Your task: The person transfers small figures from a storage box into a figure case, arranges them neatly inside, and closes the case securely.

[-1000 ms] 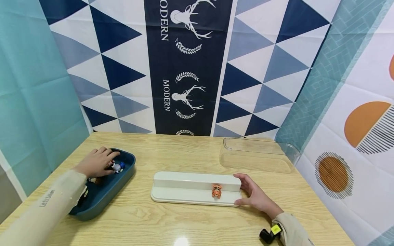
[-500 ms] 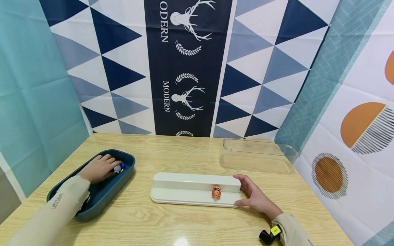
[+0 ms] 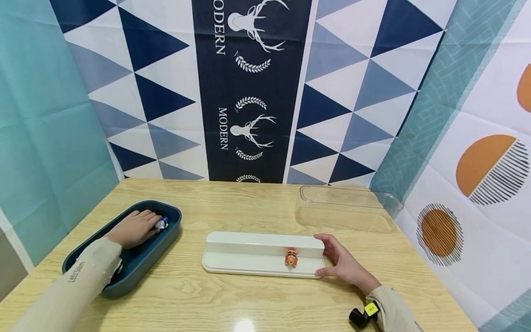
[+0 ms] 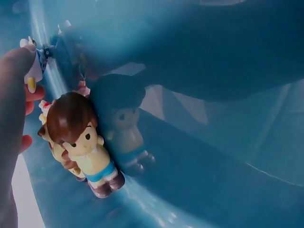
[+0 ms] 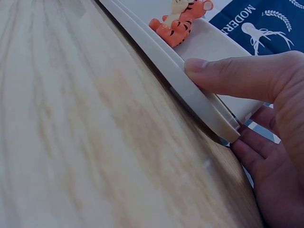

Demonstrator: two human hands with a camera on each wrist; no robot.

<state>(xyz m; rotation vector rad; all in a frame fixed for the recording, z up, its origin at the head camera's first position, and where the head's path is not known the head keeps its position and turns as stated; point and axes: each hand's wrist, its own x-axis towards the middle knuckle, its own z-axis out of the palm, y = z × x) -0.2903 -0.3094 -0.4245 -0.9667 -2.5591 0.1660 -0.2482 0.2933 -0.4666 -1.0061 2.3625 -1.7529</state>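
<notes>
My left hand [image 3: 138, 228] reaches into a dark blue oblong tray [image 3: 145, 273] at the left. Its thumb and fingers pinch a small white-and-blue toy figurine [image 4: 34, 69] near the tray's far end. Beside those fingers lies a brown-haired boy figurine [image 4: 88, 147], partly covering another toy. My right hand [image 3: 346, 263] grips the right end of a white stepped display base [image 3: 244, 265], thumb on the front rim and fingers behind and under the end. An orange tiger figurine [image 3: 291, 257] sits on the base's lower step, against the raised back.
A clear plastic cover [image 3: 348, 210] lies on the wooden table [image 3: 199, 304] at the back right. Patterned cloth hangs behind the table and along both sides. A black device with a yellow face [image 3: 370, 310] is strapped to my right wrist.
My left hand has shifted slightly deeper over the tray's far end, and the white-and-blue figurine has tilted at its fingers. The right hand, base and tiger figurine stay in place.
</notes>
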